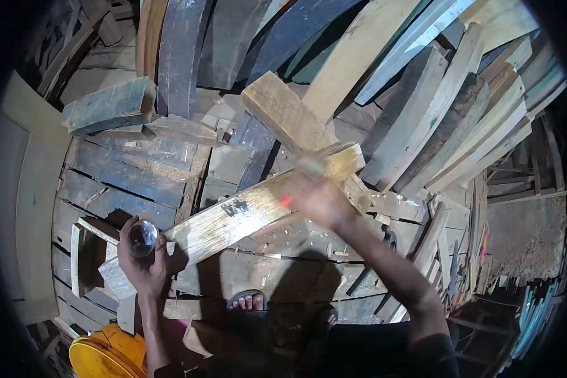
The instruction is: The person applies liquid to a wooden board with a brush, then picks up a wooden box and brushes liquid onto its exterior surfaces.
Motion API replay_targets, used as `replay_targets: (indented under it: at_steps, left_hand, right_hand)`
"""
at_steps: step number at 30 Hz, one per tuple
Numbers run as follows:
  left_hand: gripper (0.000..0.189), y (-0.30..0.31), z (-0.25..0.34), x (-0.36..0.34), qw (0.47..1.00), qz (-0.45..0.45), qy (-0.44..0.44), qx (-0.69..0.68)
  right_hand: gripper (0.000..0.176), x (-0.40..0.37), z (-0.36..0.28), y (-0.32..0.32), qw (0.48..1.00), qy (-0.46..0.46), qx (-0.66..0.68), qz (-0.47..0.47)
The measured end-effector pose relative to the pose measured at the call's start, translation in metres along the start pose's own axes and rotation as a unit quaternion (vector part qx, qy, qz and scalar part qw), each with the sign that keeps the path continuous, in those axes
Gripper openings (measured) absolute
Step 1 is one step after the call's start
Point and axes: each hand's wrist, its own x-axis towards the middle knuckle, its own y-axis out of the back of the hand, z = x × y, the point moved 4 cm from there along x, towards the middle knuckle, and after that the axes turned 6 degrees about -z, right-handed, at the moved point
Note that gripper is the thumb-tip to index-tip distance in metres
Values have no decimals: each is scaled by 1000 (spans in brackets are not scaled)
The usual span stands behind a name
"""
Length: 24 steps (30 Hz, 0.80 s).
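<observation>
A long pale wooden plank lies slanted across a pile of boards, its far end up at the right. My left hand grips its near end and also holds a small round glassy object against it. My right hand is over the plank's far part, blurred by motion, closed on something small with a red spot; what it is I cannot tell. A thick short block rests just beyond the plank's far end.
Dark weathered boards make the working surface. Many long planks lean stacked at the right and back. A yellow bucket stands at the lower left. My sandalled toes show below the plank.
</observation>
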Motion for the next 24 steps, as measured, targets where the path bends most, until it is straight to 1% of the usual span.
replay_targets:
  at_steps: [1,2,3,4,5,6,8,9,10,11,12,13,14,15,16,17,18,19,20,22,24]
  left_hand:
    - [54,0,4,1,1000,-4,9,-22]
    - [54,0,2,1,1000,-10,20,-22]
    - [54,1,-1,0,999,-17,30,-22]
    - [54,0,-3,0,999,-23,38,-23]
    - [54,0,-1,0,999,-25,35,-29]
    - [54,0,2,1,998,-27,34,-35]
    - [53,-1,4,3,999,-23,27,-41]
    - [53,-1,3,3,999,-19,25,-40]
    - [52,0,2,1,999,-13,23,-39]
    - [53,0,5,1,998,-11,29,-55]
    - [53,0,4,0,998,-12,35,-59]
    - [53,-1,1,0,997,-13,38,-63]
    - [53,-1,-2,0,997,-12,43,-66]
    - [53,0,-1,0,997,-11,48,-58]
    - [53,0,3,0,997,-10,53,-49]
    - [53,2,5,0,998,-12,56,-39]
    - [53,4,6,1,999,-8,41,-27]
    - [53,3,7,2,1000,-6,24,-17]
    - [53,2,9,3,1000,-5,7,-9]
    - [54,1,6,2,1000,-11,16,-16]
    - [54,1,4,1,999,-19,22,-23]
  right_hand:
    - [35,6,-39,-3,999,-35,20,-3]
    - [29,20,-71,31,995,-32,87,23]
    - [23,27,-96,55,997,2,62,46]
    - [43,23,-116,53,983,-28,181,3]
    - [38,28,-118,66,954,-27,298,-11]
    - [34,32,-118,76,911,-24,412,-24]
    - [24,24,-96,52,827,-101,547,83]
    - [20,20,-71,58,780,-67,594,186]
    - [22,7,-41,44,720,-167,655,161]
    - [26,-13,-13,26,647,-264,703,133]
    - [31,-35,10,16,649,-326,659,197]
    - [34,-56,37,3,624,-363,656,221]
    - [37,-74,62,-4,580,-473,631,206]
    - [39,-97,91,-14,605,-444,629,204]
    - [39,-113,109,-14,596,-481,592,250]
    - [38,-122,122,-3,604,-453,611,236]
    - [40,-132,138,5,645,-447,568,246]
    - [37,-136,148,12,651,-449,532,302]
    - [35,-150,176,7,717,-416,475,296]
    - [31,-148,184,20,717,-439,446,308]
    - [29,-135,172,32,787,-458,334,243]
